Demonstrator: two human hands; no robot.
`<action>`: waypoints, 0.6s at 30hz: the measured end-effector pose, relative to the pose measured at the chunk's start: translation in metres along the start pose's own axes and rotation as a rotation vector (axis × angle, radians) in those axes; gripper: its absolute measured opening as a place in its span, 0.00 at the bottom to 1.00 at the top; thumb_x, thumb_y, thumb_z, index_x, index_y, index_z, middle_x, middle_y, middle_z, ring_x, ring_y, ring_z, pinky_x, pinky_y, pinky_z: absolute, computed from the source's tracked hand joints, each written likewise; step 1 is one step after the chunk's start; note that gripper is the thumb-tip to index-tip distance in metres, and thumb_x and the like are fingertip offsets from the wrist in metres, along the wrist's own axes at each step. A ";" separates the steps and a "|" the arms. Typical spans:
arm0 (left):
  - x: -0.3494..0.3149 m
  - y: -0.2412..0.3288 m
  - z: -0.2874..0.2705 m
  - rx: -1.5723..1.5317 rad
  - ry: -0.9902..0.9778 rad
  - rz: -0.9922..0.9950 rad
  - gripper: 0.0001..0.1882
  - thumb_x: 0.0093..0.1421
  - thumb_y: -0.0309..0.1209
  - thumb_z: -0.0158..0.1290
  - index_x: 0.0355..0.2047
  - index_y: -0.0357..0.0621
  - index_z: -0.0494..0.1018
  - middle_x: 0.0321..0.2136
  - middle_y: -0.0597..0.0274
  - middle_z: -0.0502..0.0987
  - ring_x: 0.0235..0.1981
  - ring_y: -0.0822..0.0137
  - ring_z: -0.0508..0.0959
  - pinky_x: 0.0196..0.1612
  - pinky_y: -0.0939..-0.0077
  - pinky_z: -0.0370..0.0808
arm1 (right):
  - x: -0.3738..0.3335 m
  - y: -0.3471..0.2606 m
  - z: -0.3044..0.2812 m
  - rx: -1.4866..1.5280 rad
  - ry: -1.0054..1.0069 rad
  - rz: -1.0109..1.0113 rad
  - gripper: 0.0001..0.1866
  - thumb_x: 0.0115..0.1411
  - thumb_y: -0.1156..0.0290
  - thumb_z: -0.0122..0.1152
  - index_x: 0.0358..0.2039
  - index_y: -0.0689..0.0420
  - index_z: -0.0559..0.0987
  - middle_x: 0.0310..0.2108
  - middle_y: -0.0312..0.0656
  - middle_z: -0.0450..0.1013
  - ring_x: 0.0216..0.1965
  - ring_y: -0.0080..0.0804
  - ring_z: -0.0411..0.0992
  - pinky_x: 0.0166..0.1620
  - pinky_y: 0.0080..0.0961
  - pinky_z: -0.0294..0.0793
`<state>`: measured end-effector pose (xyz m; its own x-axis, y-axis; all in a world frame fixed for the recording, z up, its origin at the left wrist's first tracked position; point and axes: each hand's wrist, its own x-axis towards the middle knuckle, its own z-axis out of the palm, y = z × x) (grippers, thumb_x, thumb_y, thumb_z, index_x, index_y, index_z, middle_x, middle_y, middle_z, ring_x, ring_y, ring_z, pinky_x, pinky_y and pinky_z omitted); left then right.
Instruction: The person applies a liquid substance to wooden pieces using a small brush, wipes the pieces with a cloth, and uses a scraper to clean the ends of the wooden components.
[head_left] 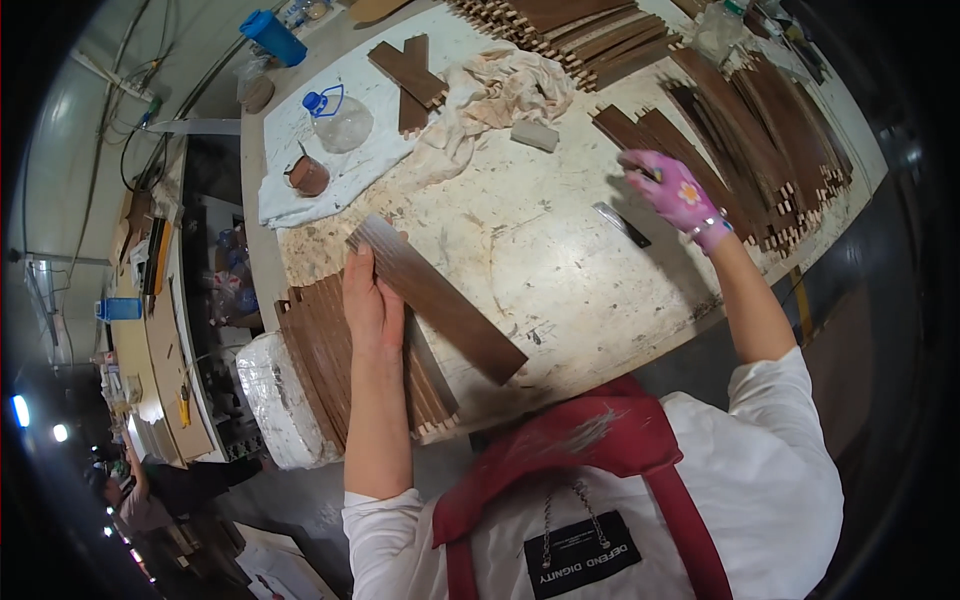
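Two hazards noted. Bare left hand (372, 305) pins one long dark wooden slat (437, 297) aslant over the near-left slat stack (330, 370); it may slide. Pink-gloved right hand (677, 192) pinches a small dark tool (647, 172) far right; slips could scratch.

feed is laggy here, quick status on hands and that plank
Left hand bare, gripping the dark plank, one end raised off the stack. Right hand, pink glove, holds a small tool over the far planks. Nothing blocking.
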<state>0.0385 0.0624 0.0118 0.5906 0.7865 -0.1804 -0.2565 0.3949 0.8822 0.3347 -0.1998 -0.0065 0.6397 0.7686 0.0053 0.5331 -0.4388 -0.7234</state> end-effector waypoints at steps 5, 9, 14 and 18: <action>0.004 -0.040 0.010 -0.337 0.005 -0.181 0.20 0.68 0.35 0.38 0.55 0.36 0.62 0.53 0.51 0.68 0.53 0.58 0.69 0.60 0.62 0.64 | -0.049 -0.004 0.017 -0.483 -0.130 0.072 0.13 0.55 0.63 0.58 0.36 0.57 0.74 0.37 0.47 0.73 0.38 0.45 0.73 0.39 0.37 0.73; -0.007 -0.048 0.034 -0.308 -0.167 -0.184 0.22 0.67 0.38 0.39 0.57 0.37 0.58 0.53 0.50 0.68 0.53 0.56 0.69 0.57 0.62 0.67 | -0.056 -0.004 0.028 -0.589 -0.014 -0.052 0.09 0.52 0.66 0.58 0.31 0.57 0.73 0.31 0.47 0.71 0.32 0.46 0.72 0.36 0.39 0.72; -0.018 -0.045 0.044 -0.267 -0.241 -0.197 0.22 0.67 0.36 0.40 0.57 0.38 0.59 0.52 0.53 0.68 0.52 0.60 0.71 0.55 0.65 0.68 | -0.050 -0.007 0.025 -0.643 -0.125 -0.019 0.08 0.52 0.67 0.58 0.31 0.57 0.74 0.32 0.48 0.71 0.34 0.46 0.72 0.37 0.39 0.73; -0.015 -0.053 0.037 -0.320 -0.208 -0.205 0.20 0.65 0.28 0.40 0.57 0.34 0.58 0.53 0.46 0.67 0.52 0.55 0.70 0.57 0.62 0.67 | -0.040 0.006 0.022 -0.499 -0.229 0.066 0.09 0.52 0.66 0.59 0.33 0.56 0.75 0.34 0.48 0.72 0.36 0.48 0.72 0.39 0.39 0.72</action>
<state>0.0716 0.0121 -0.0166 0.7873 0.5769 -0.2178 -0.3225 0.6862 0.6520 0.3000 -0.2233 -0.0266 0.5733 0.7894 -0.2195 0.7295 -0.6137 -0.3019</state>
